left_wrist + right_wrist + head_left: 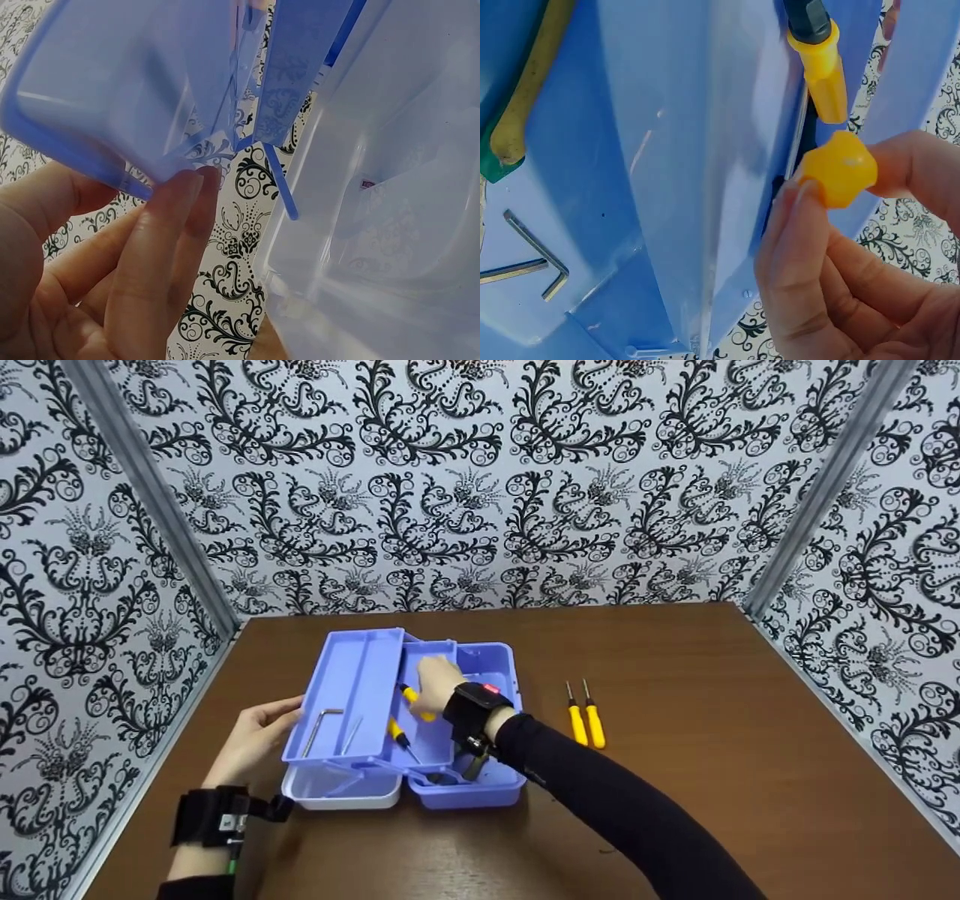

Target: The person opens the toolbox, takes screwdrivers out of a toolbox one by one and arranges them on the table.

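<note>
A blue cantilever toolbox stands unfolded, its trays spread above the base. My left hand pinches the outer edge of the upper tray between thumb and fingers, plain in the left wrist view. Over the second tray, my right hand pinches the yellow handle of a screwdriver; its shaft is mostly hidden in the right wrist view. Another yellow-and-black screwdriver lies in that tray. An L-shaped hex key and a thin metal rod lie in the upper tray.
Two yellow screwdrivers lie side by side on the brown table, right of the box. The whitish lid is folded out under the upper tray. In the base are small hex keys and a yellow-green handle.
</note>
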A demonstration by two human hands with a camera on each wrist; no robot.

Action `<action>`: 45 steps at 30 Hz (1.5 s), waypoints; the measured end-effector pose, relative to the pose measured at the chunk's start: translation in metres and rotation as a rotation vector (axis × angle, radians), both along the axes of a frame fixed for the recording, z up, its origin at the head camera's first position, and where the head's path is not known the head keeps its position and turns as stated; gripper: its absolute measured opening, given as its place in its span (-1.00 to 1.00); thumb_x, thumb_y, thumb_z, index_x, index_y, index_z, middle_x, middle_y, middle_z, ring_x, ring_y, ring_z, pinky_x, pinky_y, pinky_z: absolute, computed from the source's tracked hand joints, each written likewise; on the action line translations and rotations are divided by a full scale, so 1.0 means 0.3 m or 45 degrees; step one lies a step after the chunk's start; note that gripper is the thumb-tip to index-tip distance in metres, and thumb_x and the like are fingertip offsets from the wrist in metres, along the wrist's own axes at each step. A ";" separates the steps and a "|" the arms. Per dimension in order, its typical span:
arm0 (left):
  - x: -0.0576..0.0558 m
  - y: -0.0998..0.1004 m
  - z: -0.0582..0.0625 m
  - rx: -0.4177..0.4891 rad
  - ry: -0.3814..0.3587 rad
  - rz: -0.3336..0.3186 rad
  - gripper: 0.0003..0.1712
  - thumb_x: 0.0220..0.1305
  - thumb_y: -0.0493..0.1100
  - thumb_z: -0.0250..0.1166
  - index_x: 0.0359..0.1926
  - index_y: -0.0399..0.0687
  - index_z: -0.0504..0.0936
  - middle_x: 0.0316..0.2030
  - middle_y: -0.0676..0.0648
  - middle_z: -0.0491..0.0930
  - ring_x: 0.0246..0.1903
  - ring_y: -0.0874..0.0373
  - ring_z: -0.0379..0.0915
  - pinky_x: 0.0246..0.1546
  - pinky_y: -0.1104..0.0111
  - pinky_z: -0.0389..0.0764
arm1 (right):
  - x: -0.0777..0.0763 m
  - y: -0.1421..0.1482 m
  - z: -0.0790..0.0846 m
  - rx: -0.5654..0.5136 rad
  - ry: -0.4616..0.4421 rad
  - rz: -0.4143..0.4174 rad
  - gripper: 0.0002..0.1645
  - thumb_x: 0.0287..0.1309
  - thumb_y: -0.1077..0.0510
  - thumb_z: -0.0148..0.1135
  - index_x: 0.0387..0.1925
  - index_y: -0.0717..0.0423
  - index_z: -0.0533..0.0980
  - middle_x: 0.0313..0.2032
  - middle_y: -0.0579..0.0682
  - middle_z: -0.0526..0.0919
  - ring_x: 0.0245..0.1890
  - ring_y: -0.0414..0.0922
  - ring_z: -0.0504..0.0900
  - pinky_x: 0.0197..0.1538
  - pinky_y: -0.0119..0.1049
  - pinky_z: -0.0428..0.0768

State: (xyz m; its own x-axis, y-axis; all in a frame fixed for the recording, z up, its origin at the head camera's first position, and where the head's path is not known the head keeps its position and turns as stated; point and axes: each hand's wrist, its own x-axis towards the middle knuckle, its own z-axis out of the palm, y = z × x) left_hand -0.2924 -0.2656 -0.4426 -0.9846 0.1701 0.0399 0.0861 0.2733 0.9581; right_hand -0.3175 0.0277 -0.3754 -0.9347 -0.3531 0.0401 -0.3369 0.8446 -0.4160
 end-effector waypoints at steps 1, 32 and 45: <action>-0.001 0.000 -0.001 -0.001 0.001 0.000 -0.46 0.48 -0.16 0.12 0.32 -0.45 0.36 0.07 -0.32 0.64 -0.24 0.32 0.66 -0.17 0.45 0.70 | 0.004 0.006 0.003 0.011 0.011 0.011 -0.67 -0.19 0.26 0.45 -0.73 0.11 0.41 -0.71 -0.12 0.40 -0.60 -0.15 0.42 -0.54 -0.45 0.36; -0.001 0.001 -0.011 0.060 -0.007 -0.006 -0.45 0.48 -0.17 0.12 0.32 -0.48 0.34 0.10 -0.35 0.60 -0.20 0.30 0.67 -0.09 0.45 0.69 | 0.060 0.336 0.001 -0.162 -0.035 -0.042 -0.81 -0.17 0.25 0.48 -0.68 0.19 0.59 -0.65 -0.05 0.62 -0.69 -0.25 0.50 -0.59 -0.49 0.53; -0.002 0.000 -0.006 0.002 0.016 0.009 -0.47 0.48 -0.17 0.12 0.31 -0.44 0.37 0.17 -0.42 0.53 -0.18 0.37 0.64 -0.07 0.50 0.66 | 0.070 0.538 -0.042 -0.288 -0.043 -0.107 -0.84 -0.12 0.27 0.41 -0.57 0.23 0.54 -0.68 0.01 0.64 -0.76 -0.30 0.55 -0.63 -0.49 0.56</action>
